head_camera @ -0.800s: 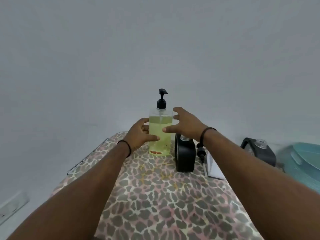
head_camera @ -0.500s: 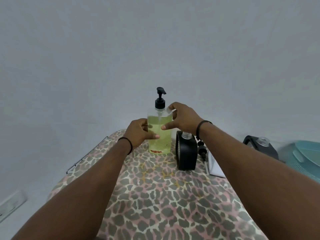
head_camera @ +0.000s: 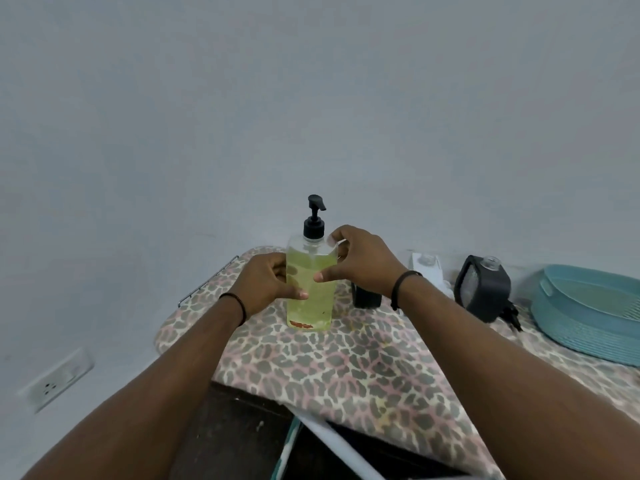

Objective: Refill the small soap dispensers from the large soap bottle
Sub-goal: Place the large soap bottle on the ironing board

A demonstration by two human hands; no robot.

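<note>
Right hand (head_camera: 363,265) risen to shoulder of large soap bottle (head_camera: 310,289), yellow-green soap inside

No legible text, brand or number anywhere. Only a blurred reddish mark low on the large soap bottle (head_camera: 310,289), centre of the frame, too smeared to read.

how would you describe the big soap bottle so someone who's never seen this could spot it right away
On the leopard-print covered board against the grey wall, look near its far left end, between the left hand and right hand that grip it. The large soap bottle stands upright there: clear, filled with yellow-green liquid, topped by a black pump, unlike the squat black dispensers to its right.
</note>
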